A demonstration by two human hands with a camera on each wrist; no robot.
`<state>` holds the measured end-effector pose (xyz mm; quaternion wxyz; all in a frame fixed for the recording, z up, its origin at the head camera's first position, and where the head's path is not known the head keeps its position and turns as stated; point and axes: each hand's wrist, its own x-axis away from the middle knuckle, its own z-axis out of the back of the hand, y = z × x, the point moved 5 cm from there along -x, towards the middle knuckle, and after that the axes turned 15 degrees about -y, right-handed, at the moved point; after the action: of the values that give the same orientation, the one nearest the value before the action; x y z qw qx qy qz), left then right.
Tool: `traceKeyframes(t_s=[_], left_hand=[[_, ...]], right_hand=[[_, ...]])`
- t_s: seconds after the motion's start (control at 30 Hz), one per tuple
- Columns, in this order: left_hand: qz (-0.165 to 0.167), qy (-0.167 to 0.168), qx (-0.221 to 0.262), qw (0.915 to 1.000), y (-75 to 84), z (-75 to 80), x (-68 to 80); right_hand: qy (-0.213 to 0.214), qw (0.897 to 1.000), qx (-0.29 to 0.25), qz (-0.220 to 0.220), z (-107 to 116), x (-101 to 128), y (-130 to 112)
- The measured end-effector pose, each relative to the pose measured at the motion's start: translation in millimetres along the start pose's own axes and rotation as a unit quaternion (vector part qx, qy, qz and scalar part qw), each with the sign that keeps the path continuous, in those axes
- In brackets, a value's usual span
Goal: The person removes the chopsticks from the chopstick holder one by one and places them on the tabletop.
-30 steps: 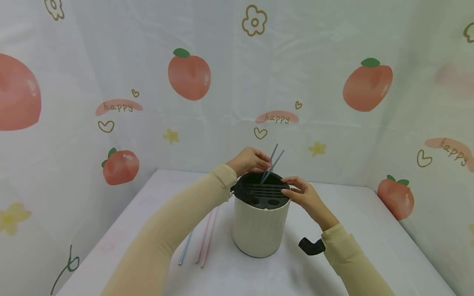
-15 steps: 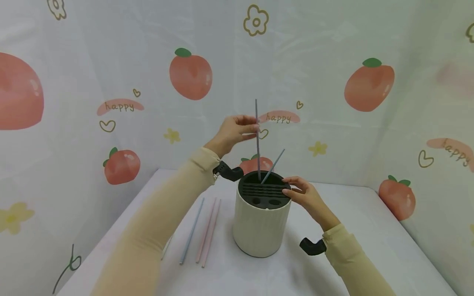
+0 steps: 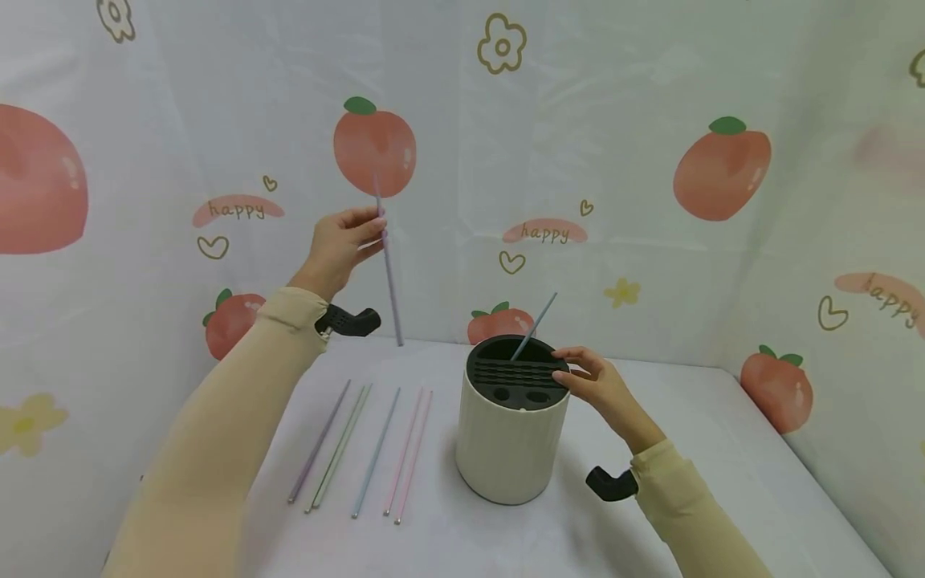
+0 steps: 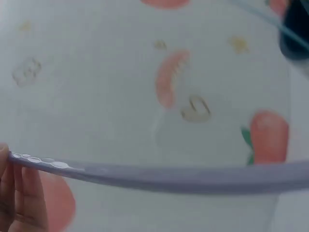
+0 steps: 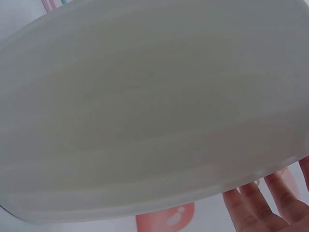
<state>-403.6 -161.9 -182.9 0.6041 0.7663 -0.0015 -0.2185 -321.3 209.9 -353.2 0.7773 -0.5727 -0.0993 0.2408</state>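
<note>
The left hand (image 3: 338,245) was raised to the left of the holder, high above the table, and its fingers (image 3: 368,228) pinched a grey-purple chopstick (image 3: 388,265) near the upper end, so the stick hung almost upright with its lower tip in the air, far from the person and above the far part of the white table (image 3: 723,449). In the left wrist view the same chopstick (image 4: 174,175) crossed the picture as one blurred bar, and the fingertips (image 4: 19,193) touched it at the left edge. The right hand (image 3: 596,384) rested on the right side of the dark slotted lid (image 3: 515,377) of the cream ribbed holder (image 3: 509,449), with the fingers lightly bent against the rim; whether they really gripped it, I could not tell. The right wrist view showed only the pale wall of the holder (image 5: 145,121), very close, and some fingertips (image 5: 260,208) at the lower right. One grey chopstick (image 3: 535,325) stood tilted to the right inside the far opening of the holder. On the table to the left of the holder lay a row of chopsticks (image 3: 361,445), side by side, in purple, green, blue and pink colours, well apart from both hands.
</note>
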Motion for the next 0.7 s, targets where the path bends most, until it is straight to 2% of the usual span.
traceKeyframes(t_s=[0.1,0.17,0.23,0.4,0.53,0.7], left_hand=[[0.041,0.018,-0.068,0.9967,-17.7,30.7,15.3],[0.066,0.029,-0.116,0.9906,-31.3,50.9,26.6],[0.093,0.035,-0.155,0.9829,-46.9,70.8,38.0],[0.171,0.023,-0.233,0.957,-93.8,115.3,69.3],[0.231,0.019,-0.268,0.9352,-133.1,140.8,94.1],[0.285,0.028,-0.269,0.9198,-172.6,161.3,120.3]], right_hand=[[0.001,1.0,-0.002,0.0,0.3,-0.3,-0.1],[0.0,1.0,-0.005,0.001,0.2,-0.3,-0.9],[0.0,1.0,-0.004,0.002,-0.3,-0.3,-2.1],[0.0,1.0,-0.008,0.004,-1.9,-0.4,-3.3],[-0.001,1.0,-0.004,0.002,-1.2,-0.2,-1.7],[-0.004,1.0,-0.001,0.001,-0.7,0.6,-1.1]])
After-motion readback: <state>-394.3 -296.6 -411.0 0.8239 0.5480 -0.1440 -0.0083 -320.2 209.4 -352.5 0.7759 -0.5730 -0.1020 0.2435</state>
